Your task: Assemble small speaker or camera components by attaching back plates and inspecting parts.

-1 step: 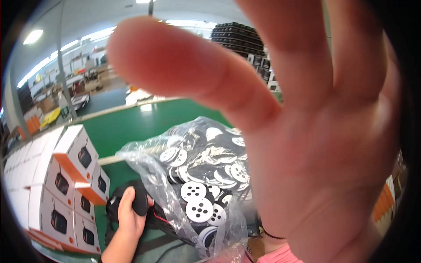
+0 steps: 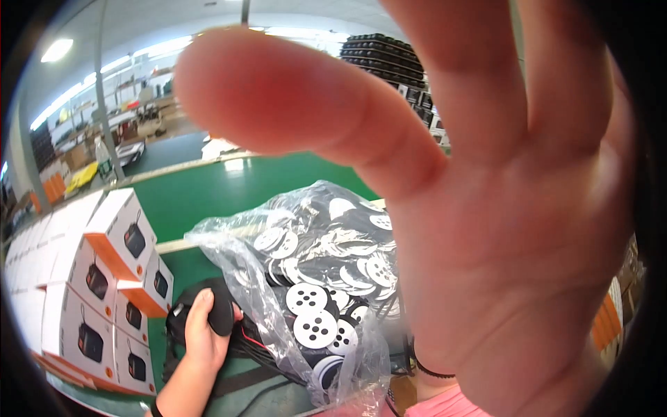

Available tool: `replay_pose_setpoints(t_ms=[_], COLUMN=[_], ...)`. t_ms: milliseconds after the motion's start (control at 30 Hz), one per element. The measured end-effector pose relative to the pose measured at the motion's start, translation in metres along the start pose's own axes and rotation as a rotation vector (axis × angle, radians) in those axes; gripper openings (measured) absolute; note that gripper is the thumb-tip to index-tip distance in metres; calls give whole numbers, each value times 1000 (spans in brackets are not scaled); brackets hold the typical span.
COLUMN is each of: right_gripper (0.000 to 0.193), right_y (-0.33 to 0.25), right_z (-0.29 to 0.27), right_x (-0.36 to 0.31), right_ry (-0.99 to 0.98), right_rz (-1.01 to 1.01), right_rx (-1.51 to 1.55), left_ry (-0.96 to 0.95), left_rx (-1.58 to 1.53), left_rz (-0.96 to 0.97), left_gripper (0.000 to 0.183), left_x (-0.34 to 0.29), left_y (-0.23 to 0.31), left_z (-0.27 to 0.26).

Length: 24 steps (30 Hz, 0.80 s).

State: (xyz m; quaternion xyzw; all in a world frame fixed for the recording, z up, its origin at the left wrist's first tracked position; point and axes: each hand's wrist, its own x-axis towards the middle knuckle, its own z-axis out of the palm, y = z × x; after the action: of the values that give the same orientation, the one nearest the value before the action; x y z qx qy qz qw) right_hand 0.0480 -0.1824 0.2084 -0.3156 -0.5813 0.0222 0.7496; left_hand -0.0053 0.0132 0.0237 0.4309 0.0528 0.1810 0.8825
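Observation:
My right hand (image 2: 500,208) is raised very close to the camera, palm showing and fingers spread. It holds nothing and covers much of the right side. Lower left, my left hand (image 2: 207,335) is closed around a black, rounded, flat piece (image 2: 221,309), thumb on top; its exact kind does not show. Black items (image 2: 182,316) lie around and behind that hand, partly hidden by it. Beside it, a clear plastic bag (image 2: 229,240) is full of round white discs (image 2: 315,328) with black dots, mixed with black-backed ones. My right palm hides the bag's right side.
White and orange boxes (image 2: 90,340) stand stacked at the left, next to my left hand. The green table (image 2: 208,187) stretches away behind the bag. Black cords (image 2: 264,396) lie near its front edge. Farther back are shelves and a tall stack of black trays (image 2: 382,59).
The view has shifted very slightly. Both hands keep nearly the same pose, and my left hand still holds the black piece.

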Motion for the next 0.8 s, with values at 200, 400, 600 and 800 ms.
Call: replay_pose_setpoints(t_ms=[200, 400, 600, 800], right_gripper=[68, 71, 74, 36], right_y=[-3, -24, 27, 105], right_z=[9, 26, 6, -10], right_x=[-9, -14, -54, -98], right_ry=[-15, 22, 128, 194], right_rz=[20, 29, 399, 703], right_rx=[-13, -144, -411, -654], left_ry=[-11, 123, -122, -193], left_rx=[-34, -108, 34, 145], left_rz=[-21, -25, 63, 63], left_gripper=[20, 21, 33, 27], left_x=[-4, -3, -6, -10], left_y=[-1, -1, -2, -2], left_z=[-5, 3, 1, 0])
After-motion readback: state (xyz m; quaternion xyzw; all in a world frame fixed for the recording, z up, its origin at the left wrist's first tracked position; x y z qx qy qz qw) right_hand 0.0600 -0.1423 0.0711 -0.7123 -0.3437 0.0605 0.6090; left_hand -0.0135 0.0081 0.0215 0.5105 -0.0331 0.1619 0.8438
